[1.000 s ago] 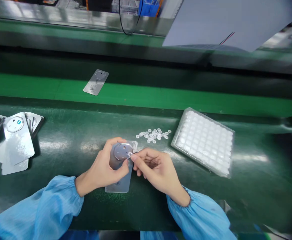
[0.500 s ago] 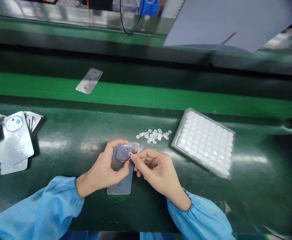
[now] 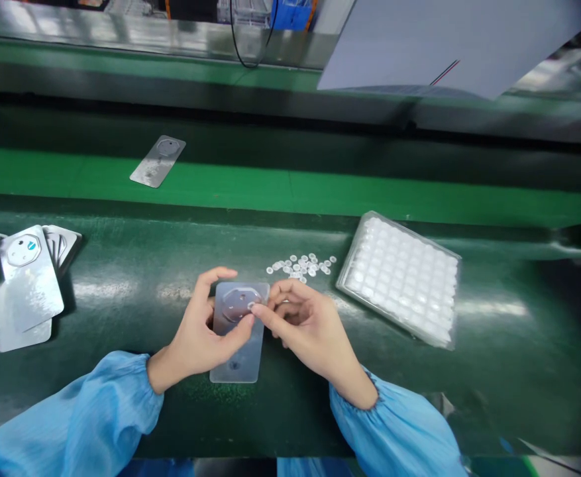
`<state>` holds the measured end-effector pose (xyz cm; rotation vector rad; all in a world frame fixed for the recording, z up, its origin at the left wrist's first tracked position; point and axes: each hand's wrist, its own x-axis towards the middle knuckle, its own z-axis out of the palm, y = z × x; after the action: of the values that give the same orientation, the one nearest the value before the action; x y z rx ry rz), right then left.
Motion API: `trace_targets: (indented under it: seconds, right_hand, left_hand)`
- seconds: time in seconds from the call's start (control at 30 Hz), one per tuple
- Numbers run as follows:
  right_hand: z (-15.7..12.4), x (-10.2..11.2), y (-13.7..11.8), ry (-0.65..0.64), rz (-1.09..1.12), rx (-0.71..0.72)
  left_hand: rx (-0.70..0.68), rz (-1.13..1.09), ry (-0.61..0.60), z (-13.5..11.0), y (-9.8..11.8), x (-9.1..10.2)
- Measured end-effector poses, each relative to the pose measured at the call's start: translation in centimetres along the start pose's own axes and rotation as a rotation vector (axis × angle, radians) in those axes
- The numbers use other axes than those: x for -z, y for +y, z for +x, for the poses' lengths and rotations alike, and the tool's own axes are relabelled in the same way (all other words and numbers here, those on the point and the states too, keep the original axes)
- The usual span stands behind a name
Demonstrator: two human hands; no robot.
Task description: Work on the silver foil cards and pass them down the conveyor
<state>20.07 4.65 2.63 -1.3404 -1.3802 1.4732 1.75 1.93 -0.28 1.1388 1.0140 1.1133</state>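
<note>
My left hand (image 3: 201,334) grips a flat silvery plate (image 3: 237,358) with an octagonal raised patch near its top, holding it just above the dark green bench. My right hand (image 3: 304,326) pinches a tiny white ring at its fingertips and presses it against the right edge of that octagonal patch. Both arms wear light blue sleeves. A loose heap of small white rings (image 3: 301,265) lies on the bench just beyond my hands.
A clear blister tray (image 3: 402,278) of white parts sits to the right. A fanned stack of similar plates (image 3: 24,278) lies at the left edge. One plate (image 3: 158,161) rests on the bright green conveyor strip (image 3: 419,199) beyond. A grey panel hangs at top right.
The lone plate on the conveyor has drifted left. My left index finger has lifted off the held plate's top; my right fingertips stay on the octagonal patch.
</note>
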Motion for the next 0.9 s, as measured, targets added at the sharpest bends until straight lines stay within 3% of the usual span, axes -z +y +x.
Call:
trace_targets:
  seconds: [0.23,0.4,0.5,0.6,0.67,0.73,0.83,0.9]
  right_hand:
    - [0.7,0.3,1.4,-0.064,0.012,0.111]
    - [-0.2,-0.8,1.9,-0.332,-0.064,-0.040]
    - [0.1,-1.1,2.2,-0.342,-0.134,-0.072]
    - [3.2,-0.8,1.4,-0.253,-0.079,-0.109]
    - [6.3,-0.6,-0.3,-0.121,0.012,-0.162]
    - [9.4,-0.5,-2.8,0.052,0.118,-0.205]
    - [12.2,-1.1,-6.2,0.207,0.228,-0.259]
    - [12.3,-2.1,-7.2,0.161,0.204,-0.350]
  left_hand:
    - [0.138,-0.065,0.025,1.8,1.0,1.1]
    - [0.190,-0.198,0.117,1.7,0.5,1.0]
    - [0.139,-0.169,0.097,2.1,0.8,1.7]
    - [-0.010,0.055,0.147,2.1,2.5,5.3]
    - [-0.133,0.408,0.350,0.9,4.3,9.0]
    - [-0.171,0.814,0.634,-1.1,5.8,12.9]
    - [0.095,1.178,0.956,-4.2,6.8,17.6]
    - [0.271,1.224,1.028,-5.5,6.6,19.4]
